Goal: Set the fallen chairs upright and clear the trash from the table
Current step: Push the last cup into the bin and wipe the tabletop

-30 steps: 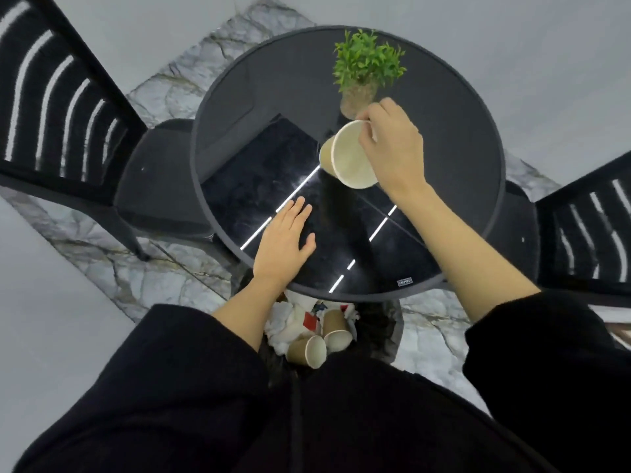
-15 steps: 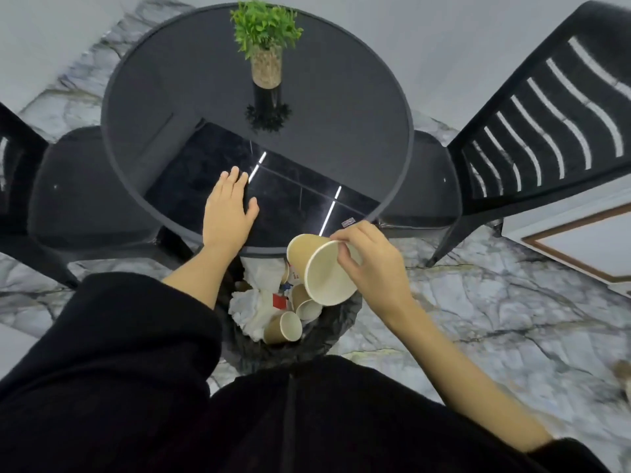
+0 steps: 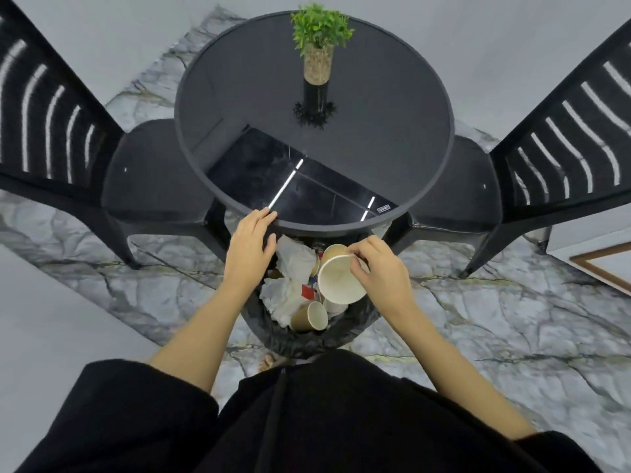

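Observation:
My right hand pinches the rim of a tan paper cup, holding it tilted over the black-lined trash bin just below the near edge of the round black table. The bin holds crumpled white paper, another paper cup and red scraps. My left hand is open, its fingertips at the table's near rim above the bin. Two black chairs stand upright, one to the left and one to the right of the table.
A small green plant in a glass vase stands at the far side of the tabletop. The floor is grey marble. A wood-framed panel lies at the right edge.
My right hand has carried the paper cup from the tabletop near the plant down over the bin. My left hand has slid back from the tabletop to its near rim.

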